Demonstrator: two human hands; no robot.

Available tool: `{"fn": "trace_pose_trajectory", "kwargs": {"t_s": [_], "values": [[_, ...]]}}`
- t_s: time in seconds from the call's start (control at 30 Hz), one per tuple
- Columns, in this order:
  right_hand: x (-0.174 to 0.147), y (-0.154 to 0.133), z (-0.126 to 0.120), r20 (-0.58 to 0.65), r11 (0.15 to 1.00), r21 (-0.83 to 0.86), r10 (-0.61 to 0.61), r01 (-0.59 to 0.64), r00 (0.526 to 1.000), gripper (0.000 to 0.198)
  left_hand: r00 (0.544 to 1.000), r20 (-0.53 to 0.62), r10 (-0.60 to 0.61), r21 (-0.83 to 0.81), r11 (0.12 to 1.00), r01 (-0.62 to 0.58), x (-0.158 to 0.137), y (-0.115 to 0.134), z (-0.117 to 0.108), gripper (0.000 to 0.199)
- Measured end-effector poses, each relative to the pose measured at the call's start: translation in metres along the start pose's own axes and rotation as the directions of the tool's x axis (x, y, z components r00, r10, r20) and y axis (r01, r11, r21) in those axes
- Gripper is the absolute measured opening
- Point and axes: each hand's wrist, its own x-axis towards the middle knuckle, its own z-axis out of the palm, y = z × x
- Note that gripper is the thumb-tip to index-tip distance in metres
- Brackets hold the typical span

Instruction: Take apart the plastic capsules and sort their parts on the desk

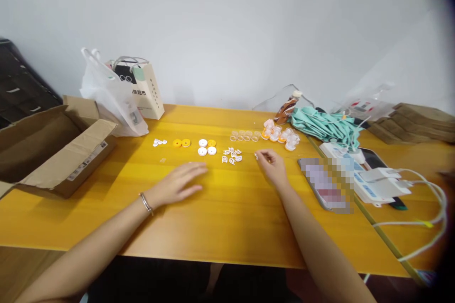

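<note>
My left hand [179, 183] hovers over or rests on the yellow table, fingers stretched and apart, holding nothing. My right hand [272, 166] is closed in a pinch with a small white plastic piece [256, 155] at its fingertips. Between the hands lies a loose group of white latticed plastic pieces [233, 155]. Behind my left hand are white round discs [202, 151] and yellow round discs [186, 143]. Several clear plastic cups [244, 136] stand in a row farther back. Beside them are clear domed pieces with orange parts [280, 135]. Small white bits [159, 142] lie farther left.
An open cardboard box [85, 151] stands left, with a white plastic bag [106, 99] and a paper bag [152, 90] behind. At right are a drink bottle [287, 108], green fabric [325, 125], a phone [320, 182], a power strip [369, 189] with cables and brown stacked packages [414, 123].
</note>
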Motion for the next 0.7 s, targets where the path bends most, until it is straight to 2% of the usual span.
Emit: {"fn": "trace_pose_trajectory", "kwargs": {"t_s": [0.03,0.1,0.17,0.3,0.37,0.47,0.57,0.7], "values": [[0.004,0.007,-0.005,-0.105,0.999,-0.034,0.004,-0.008,0.994,0.024,0.990,0.119,0.078,-0.024,0.997,-0.075,0.001,0.008,0.007,0.047],[0.012,0.022,-0.014,-0.293,0.996,-0.087,-0.003,-0.024,0.956,0.023,0.951,0.258,0.171,-0.067,0.985,-0.159,0.001,0.015,0.018,0.056],[0.019,0.037,-0.022,-0.424,0.991,-0.123,-0.003,-0.054,0.905,0.025,0.931,0.316,0.183,-0.080,0.983,-0.166,0.001,0.015,0.024,0.059],[0.033,0.064,-0.032,-0.601,0.979,-0.145,0.028,-0.143,0.799,0.038,0.928,0.347,0.137,-0.090,0.990,-0.112,0.002,0.011,0.022,0.058],[0.041,0.075,-0.034,-0.647,0.969,-0.172,0.022,-0.175,0.762,0.042,0.930,0.343,0.136,-0.106,0.989,-0.105,0.003,0.010,0.020,0.058],[0.052,0.088,-0.035,-0.677,0.951,-0.234,-0.011,-0.201,0.736,0.042,0.933,0.326,0.149,-0.120,0.986,-0.116,0.004,0.008,0.019,0.058],[0.062,0.094,-0.035,-0.676,0.946,-0.242,-0.005,-0.215,0.737,0.040,0.934,0.324,0.152,-0.119,0.986,-0.119,0.003,0.006,0.021,0.058],[0.068,0.099,-0.035,-0.647,0.948,-0.217,0.039,-0.233,0.762,0.039,0.937,0.309,0.163,-0.135,0.983,-0.127,0.003,0.005,0.022,0.058]]}}
